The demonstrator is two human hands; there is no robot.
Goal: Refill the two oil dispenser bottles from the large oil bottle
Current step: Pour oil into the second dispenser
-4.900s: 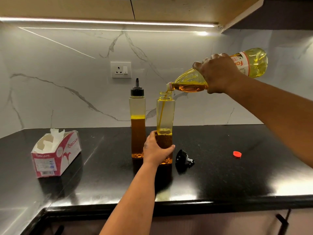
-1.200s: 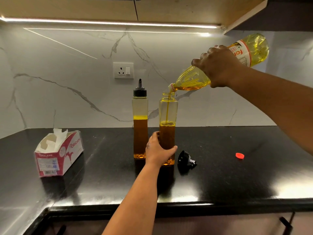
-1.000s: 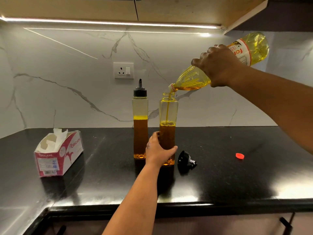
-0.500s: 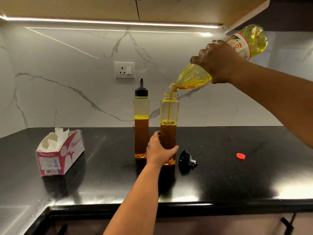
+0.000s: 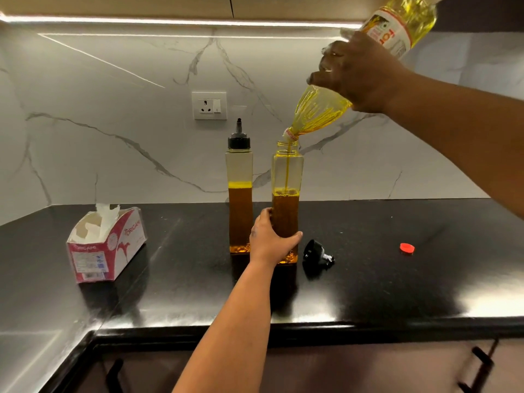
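Gripping the open dispenser bottle (image 5: pixel 287 177) low with curled fingers, the left hand (image 5: pixel 270 239) steadies it on the table (image 5: pixel 368 279). Above it, the right hand (image 5: pixel 360 72) wraps the tilted large oil bottle (image 5: pixel 320 112), pouring; the capped dispenser bottle (image 5: pixel 240 177) stands just left.

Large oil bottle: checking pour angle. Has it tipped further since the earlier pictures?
Yes. The large oil bottle tips steeper; its base has risen toward the cabinet.

The right hand (image 5: pixel 360 72) is tipping the large oil bottle (image 5: pixel 326 109) more steeply than before, its base now lifting toward the cabinet. The oil level in the open dispenser bottle (image 5: pixel 286 171) is rising, now reaching about the height of the oil in the capped dispenser bottle (image 5: pixel 239 171) beside it.
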